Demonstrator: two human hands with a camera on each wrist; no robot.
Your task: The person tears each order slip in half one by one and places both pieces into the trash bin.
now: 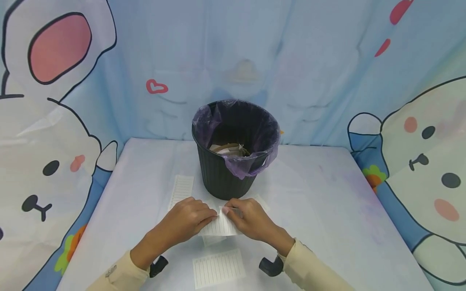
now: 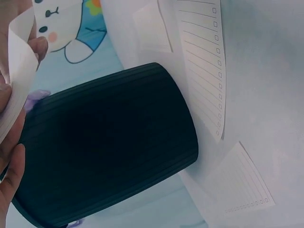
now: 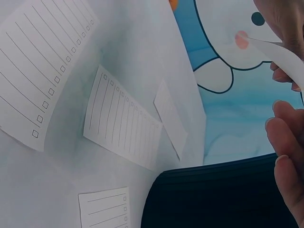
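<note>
Both hands hold one white lined checklist sheet [image 1: 220,228] in front of the black bin, raised above the table. My left hand [image 1: 189,220] pinches it at its upper left part. Close beside it, my right hand [image 1: 251,218] pinches the upper right part between thumb and fingers. Between the two hands the sheet's top edge rises to a small point. In the left wrist view the held sheet [image 2: 21,71] bends in a curve, with fingers on both sides. The right wrist view shows only a curved strip of the held sheet [image 3: 280,54].
A black bin [image 1: 225,178] with a purple liner [image 1: 244,163] stands behind the hands, paper scraps [image 1: 231,150] inside. Checklist sheets lie on the table: one front [image 1: 218,268], one left [image 1: 182,188], others partly hidden near the hands. A printed cloth [image 1: 309,81] hangs behind.
</note>
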